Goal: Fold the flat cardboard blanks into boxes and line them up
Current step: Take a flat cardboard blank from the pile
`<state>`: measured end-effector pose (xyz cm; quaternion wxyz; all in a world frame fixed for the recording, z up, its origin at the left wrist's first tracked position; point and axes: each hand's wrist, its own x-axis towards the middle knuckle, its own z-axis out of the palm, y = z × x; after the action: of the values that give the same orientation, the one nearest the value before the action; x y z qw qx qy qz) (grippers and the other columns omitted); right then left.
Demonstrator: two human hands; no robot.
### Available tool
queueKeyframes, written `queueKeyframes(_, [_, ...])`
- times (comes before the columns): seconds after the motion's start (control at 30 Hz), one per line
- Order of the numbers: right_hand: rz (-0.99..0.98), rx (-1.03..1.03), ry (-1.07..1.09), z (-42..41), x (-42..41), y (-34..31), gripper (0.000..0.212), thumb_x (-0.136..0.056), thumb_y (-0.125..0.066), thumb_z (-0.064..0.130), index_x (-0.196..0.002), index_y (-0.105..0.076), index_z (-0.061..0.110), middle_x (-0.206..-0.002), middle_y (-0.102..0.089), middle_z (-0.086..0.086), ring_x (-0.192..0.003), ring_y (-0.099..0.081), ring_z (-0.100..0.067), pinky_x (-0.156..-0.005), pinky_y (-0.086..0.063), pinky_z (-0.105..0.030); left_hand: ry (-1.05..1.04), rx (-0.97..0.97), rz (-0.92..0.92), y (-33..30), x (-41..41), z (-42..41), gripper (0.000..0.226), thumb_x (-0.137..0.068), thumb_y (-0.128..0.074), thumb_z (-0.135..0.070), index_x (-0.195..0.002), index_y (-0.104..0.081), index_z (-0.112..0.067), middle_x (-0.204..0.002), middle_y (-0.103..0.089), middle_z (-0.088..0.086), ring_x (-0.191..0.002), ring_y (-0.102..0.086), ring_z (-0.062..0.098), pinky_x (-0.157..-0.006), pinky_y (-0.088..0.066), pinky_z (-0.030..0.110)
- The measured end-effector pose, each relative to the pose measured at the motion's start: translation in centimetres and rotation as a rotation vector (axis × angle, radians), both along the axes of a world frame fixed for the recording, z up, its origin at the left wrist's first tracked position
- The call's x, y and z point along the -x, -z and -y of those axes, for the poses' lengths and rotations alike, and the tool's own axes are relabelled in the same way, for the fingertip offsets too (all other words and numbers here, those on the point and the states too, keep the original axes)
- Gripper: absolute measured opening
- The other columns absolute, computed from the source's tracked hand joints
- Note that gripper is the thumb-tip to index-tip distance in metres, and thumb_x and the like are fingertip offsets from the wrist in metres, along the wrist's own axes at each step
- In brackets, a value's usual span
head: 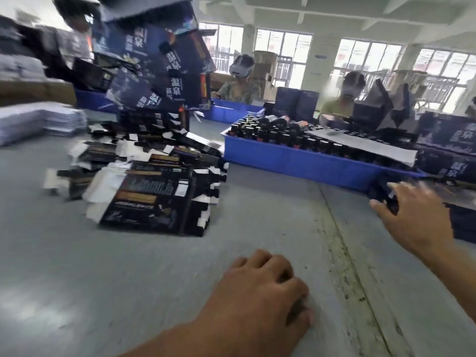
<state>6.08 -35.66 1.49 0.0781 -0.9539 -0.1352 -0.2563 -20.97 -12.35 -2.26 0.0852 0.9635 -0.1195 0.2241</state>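
nearest the camera, the person's left hand (268,287) rested knuckles-up on the grey worktop (77,279), its fingers curled under and gripping nothing that could be seen. the stack of flat cardboard blanks (152,199) served as the landmark: dark printed sheets with white tabs, piled unevenly on the worktop, up and to the left of that hand. behind the stack, more blanks lay scattered and fanned out, and above them rose a leaning tower of folded dark blue boxes (154,63) printed with white characters, blurred by motion. far left of the stack lay piles of pale sheets (33,122).

to the right of the stack, well apart from it, the right hand (407,210) reached out with its fingers spread and touched a dark folded box (383,194) at the worktop's right side; blur made it impossible to tell whether the fingers gripped the box or only lay against it. more dark boxes (463,222) sat just beyond that hand at the frame edge.

right of and behind the stack stood a blue tray (296,158) packed with dark bottles (270,135), a pale sheet (365,145) lying across part of them. beyond the tray, two people (239,86) wearing head-mounted cameras sat at the far side, with another blue tray (229,112) before one of them and upright dark boxes (296,101) between them.
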Motion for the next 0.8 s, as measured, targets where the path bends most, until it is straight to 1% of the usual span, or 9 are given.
queueKeyframes(0.07, [-0.091,-0.047,-0.085,-1.6,2.1,0.6,0.058,-0.093,-0.060,0.048,-0.130,-0.061,0.003,-0.131,-0.061,-0.026,-0.127,-0.049,-0.046,-0.106,-0.041,-0.057,-0.030,0.062,-0.106,0.0,0.1,0.1,0.039,-0.094,-0.050,-0.054,-0.124,-0.064,-0.034,-0.126,-0.058,-0.006,-0.121,-0.047,0.021,-0.099,-0.039,0.039])
queueKeyframes(0.2, [-0.278,-0.079,-0.266,-4.4,7.9,1.4,0.047,-0.089,-0.068,0.043,-0.126,-0.066,0.015,-0.130,-0.063,-0.014,-0.114,-0.058,-0.035,-0.099,-0.045,-0.047,0.013,0.148,-0.106,0.3,0.3,-0.4,0.039,-0.096,-0.053,-0.043,-0.131,-0.061,-0.028,-0.131,-0.056,0.003,-0.121,-0.047,0.029,-0.101,-0.039,0.043])
queueKeyframes(0.27, [-0.341,-0.106,-0.349,-5.2,11.1,1.3,0.044,-0.084,-0.059,0.059,-0.119,-0.065,0.033,-0.121,-0.065,0.001,-0.100,-0.057,-0.020,-0.091,-0.044,-0.038,-0.008,0.160,-0.068,0.0,0.0,-1.4,0.040,-0.095,-0.055,-0.038,-0.133,-0.059,-0.026,-0.136,-0.054,0.006,-0.122,-0.048,0.030,-0.102,-0.041,0.044])
queueKeyframes(0.33, [-0.409,-0.111,-0.406,-5.8,13.8,1.1,0.048,-0.069,-0.044,0.079,-0.105,-0.057,0.051,-0.110,-0.060,0.017,-0.088,-0.053,-0.003,-0.082,-0.041,-0.024,-0.139,0.102,0.005,-0.8,-0.5,-3.4,0.042,-0.096,-0.055,-0.038,-0.137,-0.056,-0.026,-0.145,-0.049,0.006,-0.132,-0.043,0.030,-0.108,-0.035,0.045])
queueKeyframes(0.37, [-0.444,-0.121,-0.421,-6.0,15.0,1.0,0.048,-0.064,-0.040,0.083,-0.100,-0.055,0.054,-0.107,-0.058,0.021,-0.085,-0.052,0.005,-0.080,-0.039,-0.019,-0.226,0.085,0.034,-1.2,-0.7,-4.7,0.043,-0.097,-0.053,-0.040,-0.139,-0.054,-0.027,-0.149,-0.045,0.005,-0.137,-0.038,0.028,-0.112,-0.031,0.046])
queueKeyframes(0.47, [-0.532,-0.151,-0.444,-6.3,18.1,0.6,0.048,-0.062,-0.043,0.083,-0.098,-0.057,0.055,-0.107,-0.060,0.026,-0.096,-0.056,0.003,-0.086,-0.038,-0.019,-0.499,0.112,0.080,-2.1,-0.6,-8.8,0.046,-0.097,-0.051,-0.035,-0.142,-0.049,-0.027,-0.153,-0.038,0.004,-0.141,-0.032,0.027,-0.115,-0.026,0.046])
queueKeyframes(0.57, [-0.578,-0.170,-0.467,-6.3,19.7,-0.1,0.039,-0.074,-0.051,0.076,-0.098,-0.064,0.048,-0.106,-0.062,0.032,-0.097,-0.057,0.010,-0.084,-0.040,-0.015,-0.674,0.206,0.031,-2.4,0.1,-12.0,0.056,-0.093,-0.053,-0.024,-0.147,-0.043,-0.023,-0.156,-0.034,0.010,-0.145,-0.028,0.031,-0.117,-0.024,0.049])
queueKeyframes(0.7, [-0.584,-0.202,-0.455,-6.5,20.4,-0.3,0.019,-0.087,-0.063,0.060,-0.098,-0.068,0.045,-0.106,-0.063,0.029,-0.100,-0.056,0.011,-0.085,-0.041,-0.016,-0.700,0.229,-0.164,-2.4,0.3,-14.9,0.073,-0.092,-0.058,-0.036,-0.156,-0.027,-0.024,-0.166,-0.015,0.010,-0.154,-0.006,0.032,-0.122,-0.009,0.053])
queueKeyframes(0.8, [-0.545,-0.224,-0.452,-6.6,20.8,0.3,0.004,-0.088,-0.069,0.048,-0.086,-0.066,0.046,-0.101,-0.064,0.023,-0.103,-0.059,0.001,-0.079,-0.037,-0.010,-0.666,0.227,-0.237,-2.0,0.1,-16.2,0.073,-0.093,-0.055,-0.040,-0.158,-0.022,-0.028,-0.168,-0.005,0.008,-0.155,0.006,0.031,-0.123,-0.001,0.053])
